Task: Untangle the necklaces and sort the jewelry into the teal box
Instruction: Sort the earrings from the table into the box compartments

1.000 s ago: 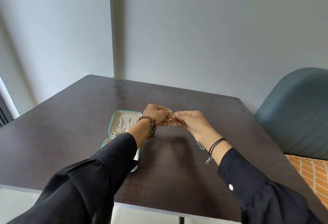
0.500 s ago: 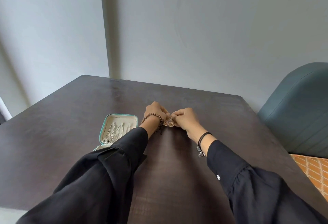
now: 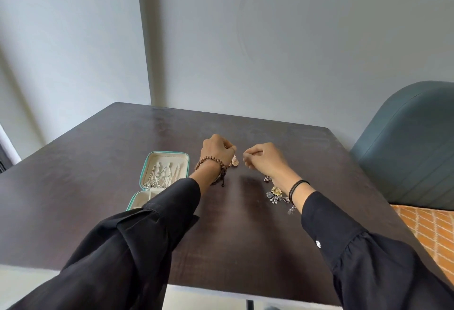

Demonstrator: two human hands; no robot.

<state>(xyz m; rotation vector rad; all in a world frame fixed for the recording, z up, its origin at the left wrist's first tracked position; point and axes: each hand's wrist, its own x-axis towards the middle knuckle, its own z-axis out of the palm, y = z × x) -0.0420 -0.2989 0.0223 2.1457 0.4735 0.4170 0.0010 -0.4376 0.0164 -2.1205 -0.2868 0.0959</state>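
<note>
Left fingers (image 3: 229, 148) curl tight, pinching a necklace (image 3: 234, 161) whose pendant dangles just under them, while right fingers (image 3: 247, 156) pinch shut beside, seemingly on its hair-fine chain, which looks light, limp and snag-prone; box (image 3: 146, 163) lies left of both.

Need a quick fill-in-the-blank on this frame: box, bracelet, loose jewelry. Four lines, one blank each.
1. The teal box on the dark table has its lid ____.
2. The silver chains lie inside the ____.
3. The brown bead bracelet is worn on the ____ wrist.
4. The loose charm pile lies beside the ____ wrist.

Missing words: open; box; left; right.
</note>
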